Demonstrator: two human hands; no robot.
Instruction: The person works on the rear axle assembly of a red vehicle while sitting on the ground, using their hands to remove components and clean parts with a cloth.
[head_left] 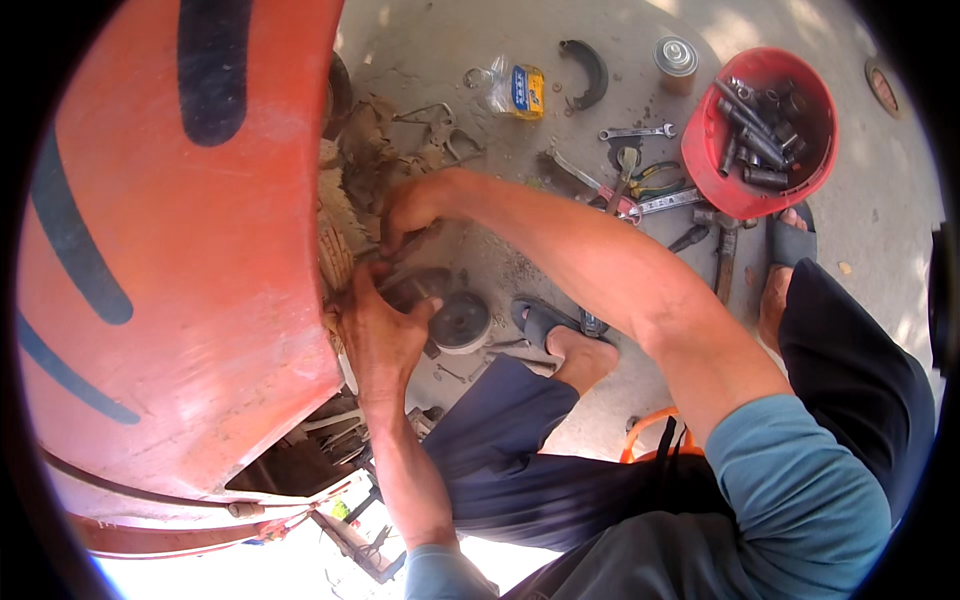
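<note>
The fingers point(392, 238) of the right hand point(418, 205) curled downward, their tips bunched at a slim, dark, bar-like piece point(420, 238); whether they pinched it could not be told. The piece lay just below those fingers, its long axis slanting from lower left to upper right, with the right hand the nearer. The left hand point(383, 345) stood close beneath, its thumb spread away from the other fingers, whose tips pointed up toward the piece; their exact contact was hidden.

Beside both hands was a sandy-brown, ridged, dirt-caked part point(336, 235), partly tucked under a smooth, scuffed red-orange panel point(200, 260) with dark rounded stripes. Near the left thumb, a flat, dark round disc with a paler rim point(460, 318) rested on the gritty grey floor point(510, 240).

Farther out lay a shiny steel wrench point(637, 132), pliers with yellow-and-green handles point(655, 182), and a rough, dark crescent-shaped part point(596, 75) near a yellow-and-blue packet point(525, 92). Beyond, a cylindrical can with a silvery ringed top point(676, 58) stood near a glossy red bowl-shaped container point(698, 160) heaped with dark metal cylinders point(760, 140).
</note>
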